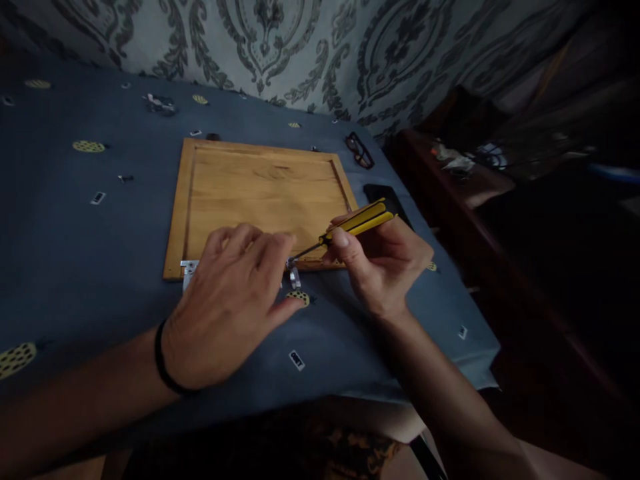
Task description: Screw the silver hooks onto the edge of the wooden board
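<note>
A wooden cabinet door (265,193) with a raised frame lies flat on the table. My right hand (385,263) grips a screwdriver (363,220) with a yellow and black handle. Its thin shaft slants down to the left, and the tip meets a small metal hinge (294,275) at the door's near edge. My left hand (233,293) lies over the same edge, fingers bent on the wood and thumb spread apart beside the hinge. To its left, a metal plate (189,267) sticks out from under it. What lies beneath the left palm is hidden.
The table has a blue patterned cloth (125,247). A metal hinge-like part (160,105) lies at the back left, and a small screw-like piece (126,178) nearer. Glasses (359,150) and a dark phone-like object (387,199) lie right of the door. A patterned curtain (270,40) hangs behind.
</note>
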The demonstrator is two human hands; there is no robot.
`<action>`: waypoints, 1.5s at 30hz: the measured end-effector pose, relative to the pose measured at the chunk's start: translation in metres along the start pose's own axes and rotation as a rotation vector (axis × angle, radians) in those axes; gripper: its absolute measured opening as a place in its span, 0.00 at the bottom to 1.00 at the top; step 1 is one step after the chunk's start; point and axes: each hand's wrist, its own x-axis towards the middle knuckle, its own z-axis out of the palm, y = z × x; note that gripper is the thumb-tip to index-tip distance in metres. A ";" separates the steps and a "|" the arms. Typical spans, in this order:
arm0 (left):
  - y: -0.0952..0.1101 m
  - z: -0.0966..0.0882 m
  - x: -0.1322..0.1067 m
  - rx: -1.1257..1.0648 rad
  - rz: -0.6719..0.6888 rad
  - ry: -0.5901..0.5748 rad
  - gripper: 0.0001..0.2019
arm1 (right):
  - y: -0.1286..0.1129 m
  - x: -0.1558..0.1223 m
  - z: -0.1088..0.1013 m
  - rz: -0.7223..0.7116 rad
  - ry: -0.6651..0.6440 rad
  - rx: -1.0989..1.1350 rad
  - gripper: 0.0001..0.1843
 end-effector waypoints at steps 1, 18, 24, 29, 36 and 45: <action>-0.004 0.001 0.004 0.009 -0.023 -0.010 0.24 | -0.001 0.001 0.000 0.005 -0.010 0.014 0.13; -0.005 0.017 0.019 -0.040 -0.070 -0.196 0.28 | -0.011 0.006 0.003 0.140 -0.061 0.223 0.16; -0.004 0.018 0.021 -0.052 -0.094 -0.235 0.27 | -0.013 0.005 0.003 0.149 -0.068 0.215 0.16; -0.003 0.018 0.022 -0.048 -0.110 -0.237 0.25 | -0.012 0.007 0.003 0.138 -0.092 0.267 0.15; -0.004 0.018 0.023 -0.048 -0.108 -0.275 0.27 | -0.013 0.007 0.002 0.143 -0.109 0.259 0.20; -0.005 0.023 0.020 -0.059 -0.105 -0.220 0.27 | -0.011 0.005 -0.002 0.098 -0.168 0.270 0.15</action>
